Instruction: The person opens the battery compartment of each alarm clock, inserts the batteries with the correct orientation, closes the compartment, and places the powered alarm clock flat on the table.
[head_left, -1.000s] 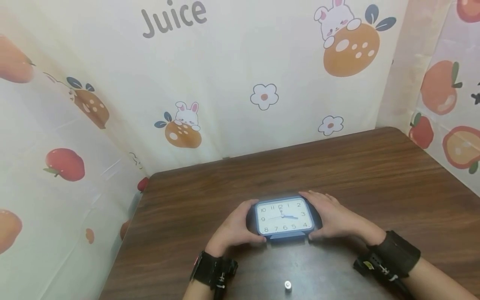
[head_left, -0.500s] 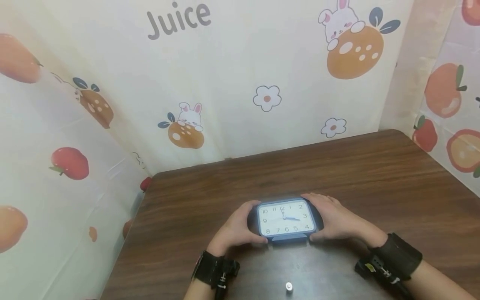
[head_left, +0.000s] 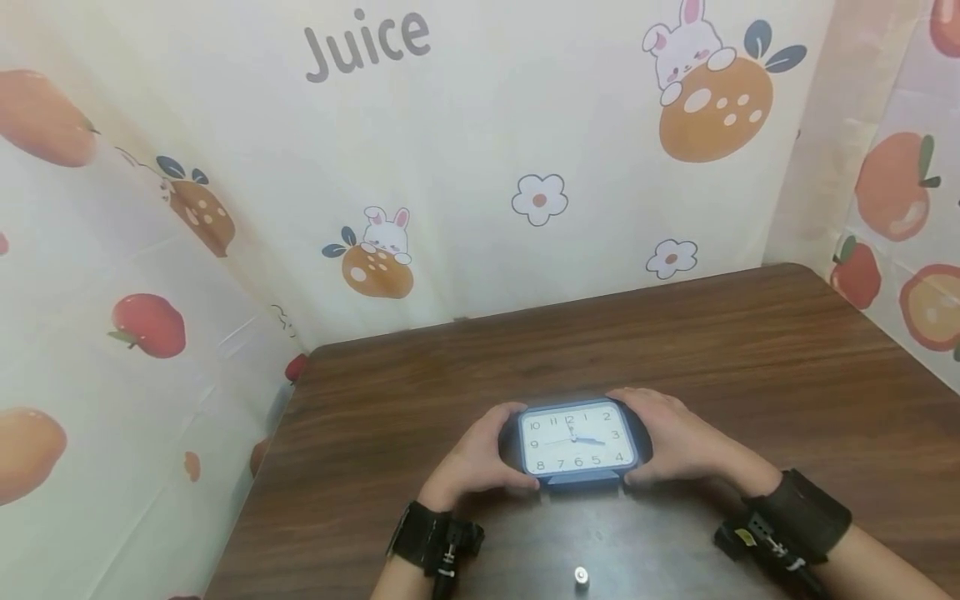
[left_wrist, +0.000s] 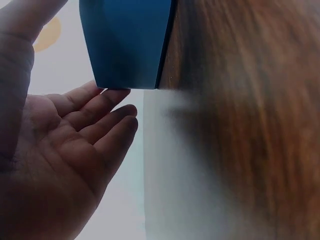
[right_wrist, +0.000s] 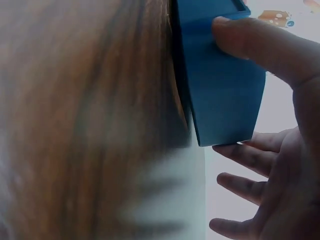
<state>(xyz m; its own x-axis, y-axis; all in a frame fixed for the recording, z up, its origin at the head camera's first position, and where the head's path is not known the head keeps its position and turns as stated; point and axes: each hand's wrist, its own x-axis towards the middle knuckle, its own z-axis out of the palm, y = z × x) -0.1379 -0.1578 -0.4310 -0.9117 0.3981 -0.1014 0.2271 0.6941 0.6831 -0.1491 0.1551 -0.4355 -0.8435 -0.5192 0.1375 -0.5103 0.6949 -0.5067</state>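
A blue alarm clock (head_left: pixel 577 439) with a white dial lies face up on the wooden table, its 12 pointing away from me. My left hand (head_left: pixel 478 454) grips its left end, thumb at the near corner and fingers at the far edge. At the right end, my right hand (head_left: pixel 675 437) holds it the same way. The right wrist view shows the thumb (right_wrist: pixel 250 40) pressed on the blue casing (right_wrist: pixel 225 95). In the left wrist view, fingertips (left_wrist: pixel 117 93) touch the far edge of the casing (left_wrist: pixel 127 45); the thumb's tip is out of frame.
A small silver cylinder (head_left: pixel 581 577), which looks like a battery, stands upright on the table (head_left: pixel 420 375) near the front. Fruit-and-rabbit printed curtains (head_left: pixel 465 125) hang behind the table and along both sides. Each wrist wears a black strap (head_left: pixel 422 533) with a camera.
The whole head view has shifted slightly, with everything sitting a little farther right and lower. Both hands keep their hold on the clock, which shows no clear movement on the table.
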